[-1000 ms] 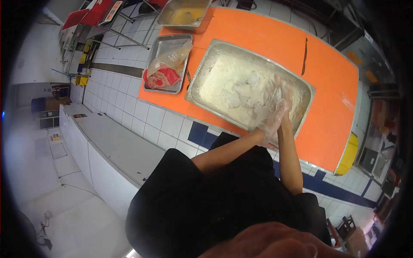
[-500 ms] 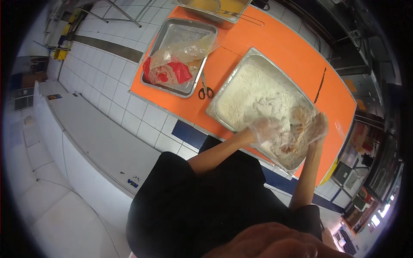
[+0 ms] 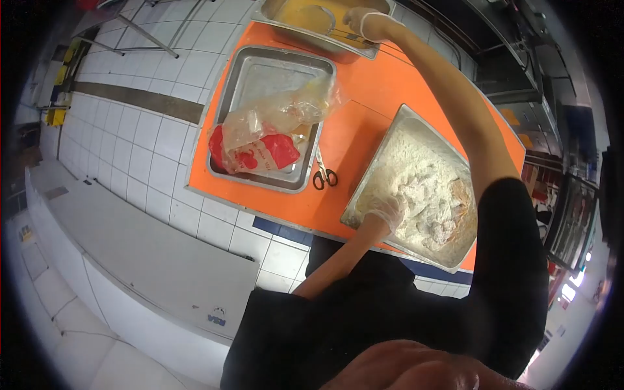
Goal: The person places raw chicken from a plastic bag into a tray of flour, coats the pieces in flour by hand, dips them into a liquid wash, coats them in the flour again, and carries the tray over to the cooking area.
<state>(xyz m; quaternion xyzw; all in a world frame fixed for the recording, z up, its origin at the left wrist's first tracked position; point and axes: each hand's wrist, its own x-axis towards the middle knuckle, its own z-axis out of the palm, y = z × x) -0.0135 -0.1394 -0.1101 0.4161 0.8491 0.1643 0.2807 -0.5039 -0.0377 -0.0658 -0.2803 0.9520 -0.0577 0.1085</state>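
My left hand (image 3: pixel 388 211), in a clear plastic glove, rests on the flour (image 3: pixel 416 159) at the near left side of a metal tray (image 3: pixel 372 170). Its fingers look stretched out, their tips partly lost in the flour. Floured pieces (image 3: pixel 445 229) lie in the tray to the right, with brownish coating (image 3: pixel 460 194) showing on some. Across the table, my gloved right hand (image 3: pixel 364 23) is over a deep metal pan (image 3: pixel 309 34) of yellow liquid (image 3: pixel 292 16). Its fingers are bunched beside the round strainer (image 3: pixel 320 19); whatever they hold cannot be made out.
On the orange table (image 3: pixel 364 84), a shallow metal tray (image 3: pixel 260 65) holds a torn clear-and-red plastic bag (image 3: pixel 260 140). Scissors (image 3: pixel 323 174) lie between the two trays. A long white chest-like unit (image 3: pixel 130 240) stands behind at left.
My right hand has left the flour tray and reached across to the yellow liquid. My left hand has stayed in the flour, shifting toward the tray's near left side. The camera view has shifted.
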